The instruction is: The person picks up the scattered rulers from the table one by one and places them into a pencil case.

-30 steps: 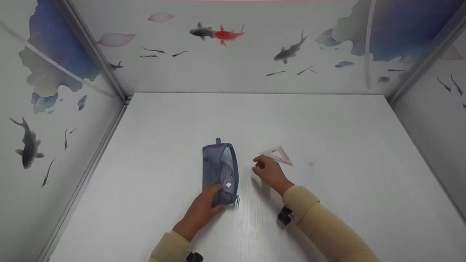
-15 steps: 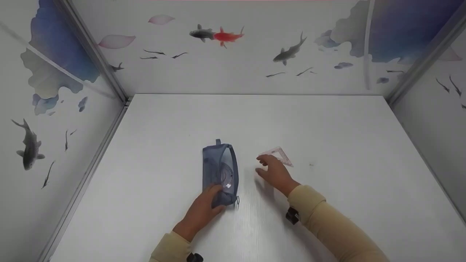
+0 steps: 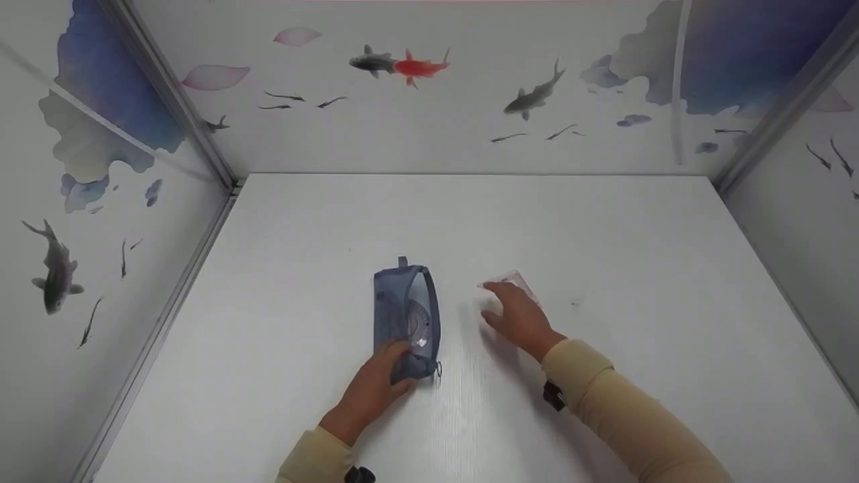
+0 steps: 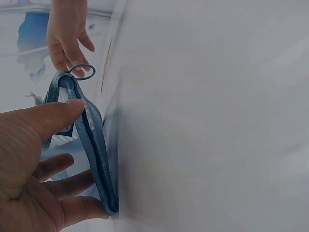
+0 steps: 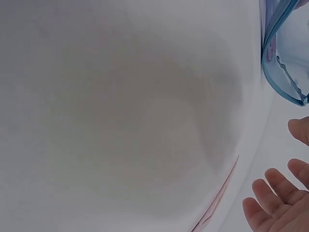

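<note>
A blue see-through pencil case (image 3: pixel 391 305) lies on the white table with its zipped mouth gaping to the right. My left hand (image 3: pixel 369 386) grips its near end; in the left wrist view the thumb and fingers are on either side of the zip edge (image 4: pixel 96 150). Inside the mouth shows a clear round protractor (image 3: pixel 419 325). To the right, my right hand (image 3: pixel 518 315) hovers with parted fingers at a pinkish clear set square (image 3: pixel 513 276), covering much of it. The right wrist view shows these fingers loosely extended, holding nothing, with the set square (image 5: pixel 212 210) beside them.
A tiny clear piece (image 3: pixel 574 304) lies on the table (image 3: pixel 322 221) right of the set square. A ring zip pull (image 3: pixel 439 369) hangs at the case's near corner. White walls (image 3: pixel 463 127) painted with fish enclose the table at the back and sides.
My right hand has shifted rightward and its fingers have spread, now overlapping more of the set square. The left hand and pencil case have stayed put.
</note>
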{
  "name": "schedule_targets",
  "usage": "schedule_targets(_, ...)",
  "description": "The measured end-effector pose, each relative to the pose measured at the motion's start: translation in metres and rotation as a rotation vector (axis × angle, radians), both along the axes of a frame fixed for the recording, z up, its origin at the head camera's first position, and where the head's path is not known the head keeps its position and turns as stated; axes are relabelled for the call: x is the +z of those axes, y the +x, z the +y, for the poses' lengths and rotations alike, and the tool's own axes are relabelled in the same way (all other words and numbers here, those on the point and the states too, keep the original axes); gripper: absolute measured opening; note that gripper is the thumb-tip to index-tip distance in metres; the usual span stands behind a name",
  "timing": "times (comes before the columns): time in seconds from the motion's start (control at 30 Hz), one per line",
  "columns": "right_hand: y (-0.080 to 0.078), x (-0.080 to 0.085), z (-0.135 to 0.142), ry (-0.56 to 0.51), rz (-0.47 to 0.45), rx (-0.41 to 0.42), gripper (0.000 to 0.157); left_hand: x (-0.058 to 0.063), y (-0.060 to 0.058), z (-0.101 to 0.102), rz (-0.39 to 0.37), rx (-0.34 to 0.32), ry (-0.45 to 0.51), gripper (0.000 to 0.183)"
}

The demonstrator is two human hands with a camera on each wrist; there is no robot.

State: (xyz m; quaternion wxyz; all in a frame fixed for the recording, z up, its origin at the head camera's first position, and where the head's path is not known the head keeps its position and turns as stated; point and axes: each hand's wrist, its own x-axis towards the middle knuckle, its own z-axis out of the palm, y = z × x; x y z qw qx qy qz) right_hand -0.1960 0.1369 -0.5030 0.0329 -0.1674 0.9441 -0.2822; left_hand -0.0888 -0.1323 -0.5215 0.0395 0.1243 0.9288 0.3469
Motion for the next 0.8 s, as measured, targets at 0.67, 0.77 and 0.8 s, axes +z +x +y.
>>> schedule_targets(0.67, -0.01, -0.007, 0.029, 0.161, 0.065, 0.053, 0.067, 0.0, -0.001, 0.0, 0.003, -0.013, -0.002, 0.055)
schedule_targets(0.77, -0.013, -0.008, 0.033, 0.166, 0.089, 0.055, 0.067, 0.0, -0.001, -0.001, 0.012, -0.016, -0.008, 0.055)
schedule_targets(0.8, -0.014, -0.008, 0.035, 0.168, 0.097, 0.055, 0.067, -0.001, -0.001, -0.001, 0.013, -0.017, -0.008, 0.055)
